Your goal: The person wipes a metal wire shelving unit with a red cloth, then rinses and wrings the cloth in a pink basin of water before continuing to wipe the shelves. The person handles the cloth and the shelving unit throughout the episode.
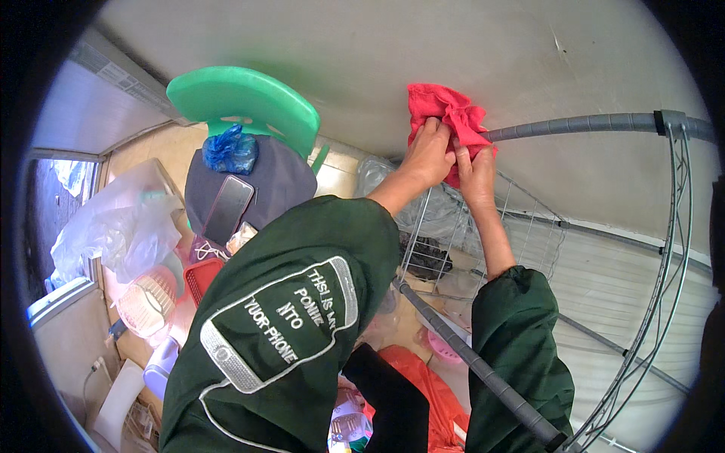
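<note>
A red cloth [447, 107] is bunched over the far-left corner of a wire rack, at the end of a grey pole [572, 124]. My left hand [426, 150] presses into its folds with bent fingers. Close beside it, my right hand [476, 172] grips the lower part of the cloth, thumb and fingers partly hidden in it. The rack corner itself lies beneath the fabric and is out of sight. Under my hands hangs a wire mesh panel [447, 255] of the rack.
On the left, a green-backed chair [243, 96] carries a blue plastic bag [230, 150] and a smartphone [229, 208]. Pink baskets [148, 300] and clear plastic bags [130, 226] crowd the floor. A second grey pole [476, 362] crosses between my arms. A pale wall [362, 51] stands behind.
</note>
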The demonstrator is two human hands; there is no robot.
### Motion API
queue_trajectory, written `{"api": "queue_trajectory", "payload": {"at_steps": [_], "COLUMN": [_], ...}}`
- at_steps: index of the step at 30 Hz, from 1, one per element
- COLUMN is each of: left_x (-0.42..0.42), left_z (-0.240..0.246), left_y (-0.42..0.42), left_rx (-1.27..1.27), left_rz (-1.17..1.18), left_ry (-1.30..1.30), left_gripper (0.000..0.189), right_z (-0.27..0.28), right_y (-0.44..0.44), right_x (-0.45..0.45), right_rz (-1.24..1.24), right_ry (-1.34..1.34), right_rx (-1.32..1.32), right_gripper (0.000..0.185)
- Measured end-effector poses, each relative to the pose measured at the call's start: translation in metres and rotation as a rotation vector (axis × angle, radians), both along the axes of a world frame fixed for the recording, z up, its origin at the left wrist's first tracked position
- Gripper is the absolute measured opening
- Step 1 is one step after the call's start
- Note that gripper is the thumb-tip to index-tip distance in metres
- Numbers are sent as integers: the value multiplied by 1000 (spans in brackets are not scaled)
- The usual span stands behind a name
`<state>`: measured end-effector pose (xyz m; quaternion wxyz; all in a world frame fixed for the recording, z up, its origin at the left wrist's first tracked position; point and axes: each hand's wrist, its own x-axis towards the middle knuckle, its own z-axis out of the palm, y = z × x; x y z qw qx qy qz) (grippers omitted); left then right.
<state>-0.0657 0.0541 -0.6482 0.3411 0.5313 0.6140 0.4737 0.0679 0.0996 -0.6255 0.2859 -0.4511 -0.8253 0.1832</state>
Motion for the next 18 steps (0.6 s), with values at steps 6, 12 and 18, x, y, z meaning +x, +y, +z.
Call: {"api": "queue_trajectory", "payload": {"at_steps": [6,12,18], "left_x": [10,15,13], "left_z": [11,4,-9], "left_y": [-25,-64,-129], "left_rx": [-11,-162,-301], "left_rz": [100,49,-97], "left_ry": [105,67,-145], "left_gripper": [43,42,48], "right_z": [2,20,32], "right_y": [-29,-67,-127], "right_x": [3,11,17], "right_rz": [-135,-118,-83], "right_ry": [47,-60,-263], "right_rx": [-50,-243,-291], "right_gripper": [46,44,42]}}
